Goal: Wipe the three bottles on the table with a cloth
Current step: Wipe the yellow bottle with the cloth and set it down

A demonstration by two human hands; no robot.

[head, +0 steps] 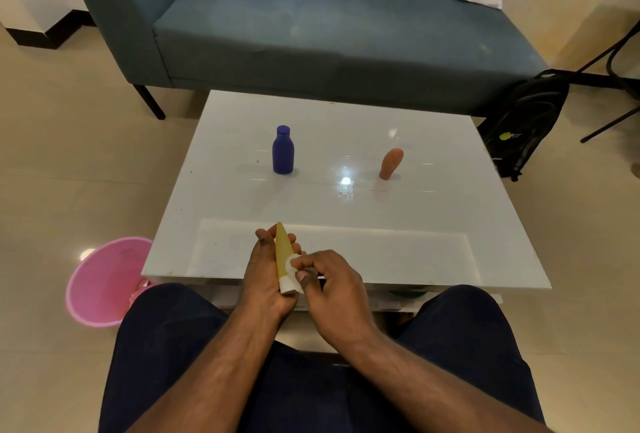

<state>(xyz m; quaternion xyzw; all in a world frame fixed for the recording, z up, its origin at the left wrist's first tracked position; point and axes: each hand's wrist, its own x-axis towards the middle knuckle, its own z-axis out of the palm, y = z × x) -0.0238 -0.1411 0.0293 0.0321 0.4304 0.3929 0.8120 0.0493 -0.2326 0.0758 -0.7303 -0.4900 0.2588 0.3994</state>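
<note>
Tube wiping at the near edge of the bench (433, 218).
No label text is legible on any bottle; the lettering on the black backpack (523, 128) at far right is unreadable. The left hand (266, 277) curls round the yellow tube (282, 252), white cap nearest the person. The right hand (332, 287) pinches a white cloth (292, 264) against the tube's right side. The blue bottle (283, 150) and orange bottle (390, 163) stand mid-bench, well apart.
</note>
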